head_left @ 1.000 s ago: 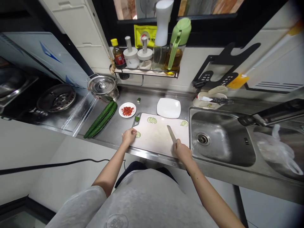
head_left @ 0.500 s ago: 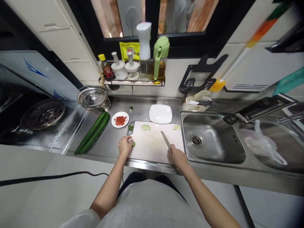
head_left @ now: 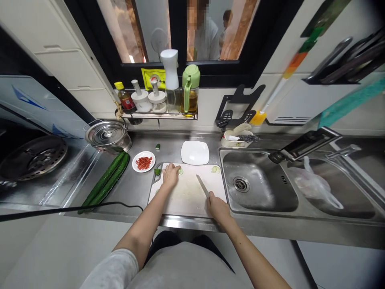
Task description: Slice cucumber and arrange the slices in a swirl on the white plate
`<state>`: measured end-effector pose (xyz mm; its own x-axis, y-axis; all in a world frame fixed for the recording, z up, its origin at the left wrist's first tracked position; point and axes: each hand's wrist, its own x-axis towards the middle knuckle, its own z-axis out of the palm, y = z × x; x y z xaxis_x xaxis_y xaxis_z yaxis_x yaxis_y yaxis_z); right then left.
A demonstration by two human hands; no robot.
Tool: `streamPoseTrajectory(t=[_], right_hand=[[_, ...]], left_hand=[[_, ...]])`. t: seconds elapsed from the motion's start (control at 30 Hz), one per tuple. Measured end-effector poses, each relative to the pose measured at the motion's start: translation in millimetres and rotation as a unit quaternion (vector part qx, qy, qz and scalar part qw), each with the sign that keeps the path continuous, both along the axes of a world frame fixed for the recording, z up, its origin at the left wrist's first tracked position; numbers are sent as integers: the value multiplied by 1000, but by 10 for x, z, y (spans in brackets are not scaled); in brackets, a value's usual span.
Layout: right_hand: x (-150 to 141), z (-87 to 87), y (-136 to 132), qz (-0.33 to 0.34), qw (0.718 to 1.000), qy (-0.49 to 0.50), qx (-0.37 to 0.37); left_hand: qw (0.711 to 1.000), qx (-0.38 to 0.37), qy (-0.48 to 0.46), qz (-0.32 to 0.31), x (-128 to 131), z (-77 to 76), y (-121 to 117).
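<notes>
My right hand (head_left: 218,207) grips a kitchen knife (head_left: 202,185), its blade pointing away and to the left, low over the white cutting board (head_left: 189,200). At the board's upper left, my left hand (head_left: 171,175) reaches over some cucumber slices (head_left: 180,171), fingers spread, partly hiding them. More cucumber slices (head_left: 215,169) lie at the upper right corner. A green cucumber end (head_left: 157,171) rests by the board's handle. Left of my wrist, a cucumber piece (head_left: 157,191) is mostly hidden by my forearm.
Two whole cucumbers (head_left: 105,180) lie left, near a plate of chopped red pepper (head_left: 144,162) and a lidded steel pot (head_left: 108,134). A white dish (head_left: 195,153) stands behind the board. Right is a sink (head_left: 261,180). A black cable (head_left: 75,208) crosses the front left.
My left hand has moved from the cucumber piece at the board's left edge up to the slices at its upper left. My right hand still holds the knife. The view has shifted.
</notes>
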<state>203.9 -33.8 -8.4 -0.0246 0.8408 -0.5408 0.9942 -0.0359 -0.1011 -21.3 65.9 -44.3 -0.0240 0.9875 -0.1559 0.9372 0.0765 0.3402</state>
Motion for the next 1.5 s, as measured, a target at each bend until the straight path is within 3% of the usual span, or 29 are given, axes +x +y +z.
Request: streamPoseTrajectory(t=[0.2, 0.37, 0.5, 0.63, 0.83, 0.93, 1.23, 1.5], right_hand=[[-5, 15, 10, 1, 1000, 4, -4], [-7, 18, 11, 2, 1000, 2, -1], [-9, 16, 7, 1, 1000, 1, 2], [-6, 14, 12, 4, 1000, 4, -6], [-7, -9, 3, 6, 1000, 8, 5], [-10, -5, 0, 8, 1000, 8, 4], [-16, 65, 11, 19, 1000, 2, -12], [-17, 165, -58, 39, 999, -7, 3]], left_hand=[[998, 17, 24, -57, -10, -15, 14], [997, 30, 19, -65, 6, 36, -14], [999, 26, -13, -36, 1, 106, -36], [994, -18, -101, 34, -49, 153, -97], [963, -140, -217, 80, -52, 43, -327], [964, -157, -198, 81, 14, -13, -425], [989, -105, -99, 21, 92, 9, -515], [994, -92, -59, 29, 61, 8, -530]])
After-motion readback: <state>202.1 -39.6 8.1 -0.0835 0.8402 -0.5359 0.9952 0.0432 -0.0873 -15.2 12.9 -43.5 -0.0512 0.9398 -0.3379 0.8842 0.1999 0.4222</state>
